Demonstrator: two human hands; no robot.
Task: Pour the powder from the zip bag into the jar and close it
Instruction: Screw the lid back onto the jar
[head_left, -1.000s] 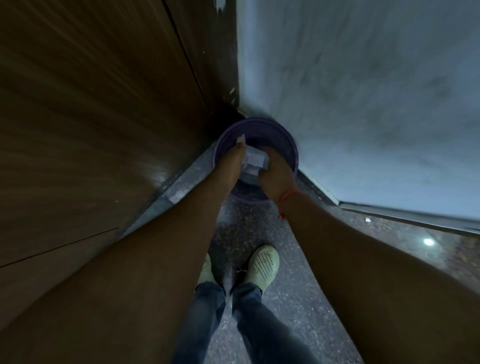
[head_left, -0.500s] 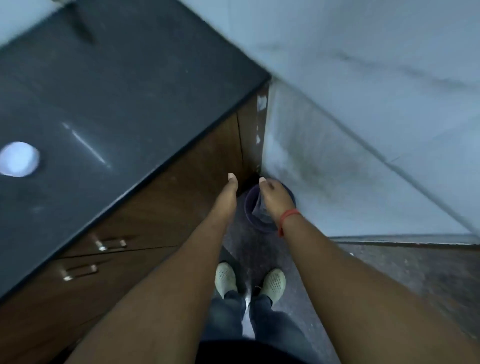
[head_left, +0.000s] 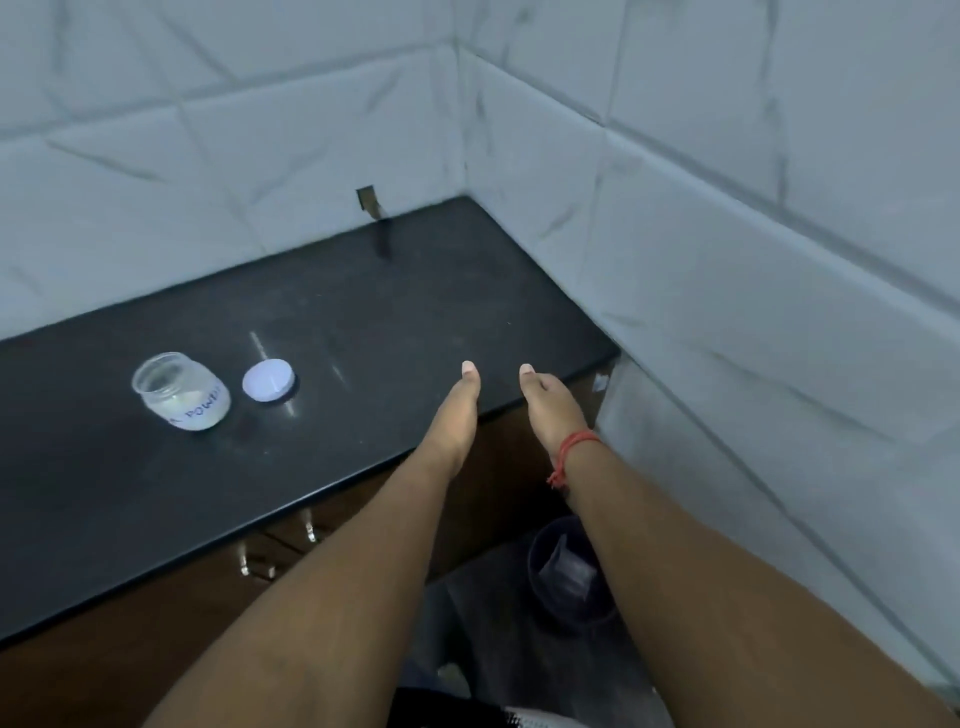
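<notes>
Countertop (head_left: 322, 312) of dark polished stone fills the left and middle of the frame, running back into a corner where two walls of pale marbled tile (head_left: 727, 218) meet. A small notch (head_left: 367, 200) is cut in the tile at the upper middle, just above the counter's back edge. On the counter at the left stands my glass jar (head_left: 179, 391), upright and uncapped, with white powder (head_left: 200, 415) lying in its bottom and a handwritten label on its side. Its white lid (head_left: 268, 380) lies flat just beside it to the right, not touching. My left hand (head_left: 457, 410) reaches over the front edge of the counter at the centre of the frame, fingers straight and together, gripping nothing. My right hand (head_left: 548, 402) hangs just right of it, loosely curled and empty, with a red thread (head_left: 574, 449) around the wrist. Under the counter edge are brown wooden drawer fronts with metal handles (head_left: 309, 525). At the lower right, between my forearms, a dark round bin (head_left: 569, 577) sits on the speckled floor against the tiled wall, and the clear zip bag (head_left: 566, 571) lies crumpled inside it.
</notes>
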